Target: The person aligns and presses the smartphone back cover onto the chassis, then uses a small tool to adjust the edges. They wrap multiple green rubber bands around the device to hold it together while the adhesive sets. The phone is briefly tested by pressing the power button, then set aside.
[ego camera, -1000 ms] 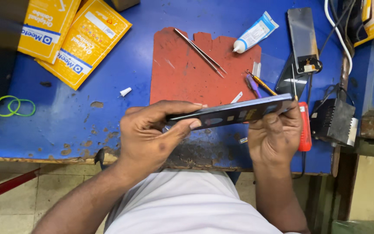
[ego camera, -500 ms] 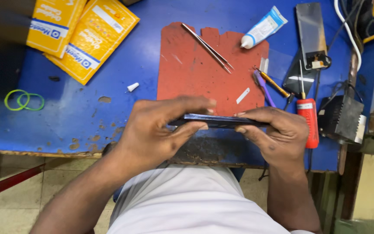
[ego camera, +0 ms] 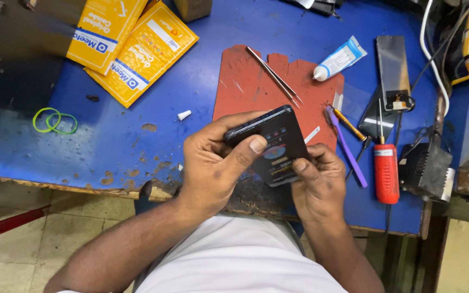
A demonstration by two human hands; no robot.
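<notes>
One dark smartphone [ego camera: 275, 144] was held over the near edge of the blue workbench [ego camera: 109, 146], gripped from both sides: the left hand [ego camera: 213, 163] was closed around its left edge with the thumb pressed on the face, and the right hand [ego camera: 318, 182] was closed on its lower right corner. The phone's face, showing coloured markings, was tilted upward above the lower part of one red work mat [ego camera: 256, 87]. Just right of the right hand, one purple plastic pry tool [ego camera: 346, 146] and one yellow-handled tool [ego camera: 348, 123] were laid crossing each other, and beyond them one red-handled screwdriver [ego camera: 386, 171] was laid beside a black box-shaped unit [ego camera: 427, 171]. To the left, two green rubber bands [ego camera: 54, 120] were seen overlapping, and one small white cap [ego camera: 184, 114] was laid nearer the mat. Farther off, one pair of metal tweezers [ego camera: 275, 76] rested on the mat, one white-and-blue glue tube [ego camera: 340, 58] touched its far right corner, one detached phone panel [ego camera: 393, 68] lay beyond, and two yellow packets [ego camera: 131, 40] were stacked at the far left
</notes>
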